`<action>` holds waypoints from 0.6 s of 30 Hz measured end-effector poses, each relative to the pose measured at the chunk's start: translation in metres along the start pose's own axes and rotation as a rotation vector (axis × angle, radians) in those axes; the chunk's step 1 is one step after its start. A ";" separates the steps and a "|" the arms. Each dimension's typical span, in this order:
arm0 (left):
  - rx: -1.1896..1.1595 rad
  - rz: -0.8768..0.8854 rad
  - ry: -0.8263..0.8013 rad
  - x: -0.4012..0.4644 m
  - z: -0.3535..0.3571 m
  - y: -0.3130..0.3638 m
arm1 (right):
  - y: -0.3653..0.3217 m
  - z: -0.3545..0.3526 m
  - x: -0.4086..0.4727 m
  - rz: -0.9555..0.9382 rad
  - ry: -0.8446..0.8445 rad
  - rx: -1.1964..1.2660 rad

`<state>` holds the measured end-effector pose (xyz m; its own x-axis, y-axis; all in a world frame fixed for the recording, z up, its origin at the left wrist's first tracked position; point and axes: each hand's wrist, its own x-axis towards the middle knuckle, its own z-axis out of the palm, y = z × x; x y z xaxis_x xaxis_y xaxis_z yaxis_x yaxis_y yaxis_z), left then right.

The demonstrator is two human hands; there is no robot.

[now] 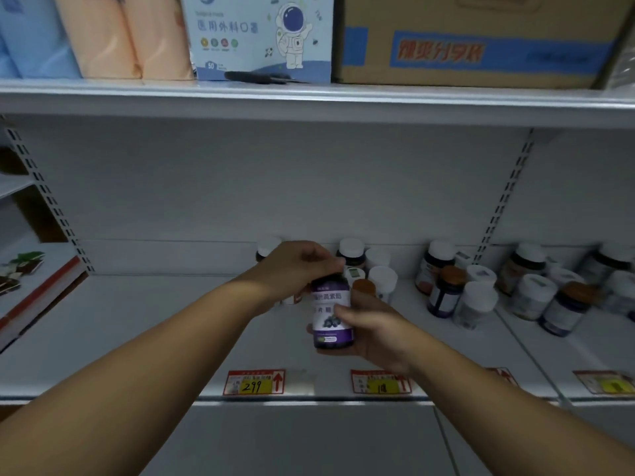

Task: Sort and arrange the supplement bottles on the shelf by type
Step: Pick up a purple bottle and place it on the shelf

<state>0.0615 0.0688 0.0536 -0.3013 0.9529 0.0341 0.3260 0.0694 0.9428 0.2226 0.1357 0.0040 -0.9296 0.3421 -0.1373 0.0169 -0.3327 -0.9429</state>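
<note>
A purple supplement bottle (331,314) with a blueberry label is held upright above the white shelf (137,324). My left hand (297,266) covers its cap from above. My right hand (372,329) grips its lower body from the right. Behind the hands stand several bottles: a dark one with a white cap (351,252), white bottles (383,280), and an orange-capped one (363,286) partly hidden. Further right stands a mixed cluster of bottles, among them an orange-capped purple bottle (445,292) and a white bottle (476,305).
Red and yellow price tags (254,382) line the shelf's front edge. The upper shelf (309,101) carries a mask box (261,36), a cardboard carton (481,39) and pastel packs. More bottles (563,310) sit on the neighbouring bay at right. Books lie at far left (31,286).
</note>
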 end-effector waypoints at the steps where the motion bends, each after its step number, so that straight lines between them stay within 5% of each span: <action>1: -0.030 -0.006 -0.047 0.000 0.003 0.001 | 0.001 -0.002 -0.004 0.004 0.005 0.007; 6: -0.219 -0.022 -0.209 -0.002 0.016 0.007 | 0.005 -0.009 -0.025 -0.001 0.110 -0.004; 18: -0.175 0.070 -0.261 0.010 0.084 0.019 | 0.011 -0.026 -0.094 -0.046 0.296 0.087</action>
<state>0.1402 0.1042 0.0436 -0.0357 0.9987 0.0362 0.1724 -0.0295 0.9846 0.3197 0.1225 -0.0013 -0.7806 0.5955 -0.1898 -0.0662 -0.3807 -0.9223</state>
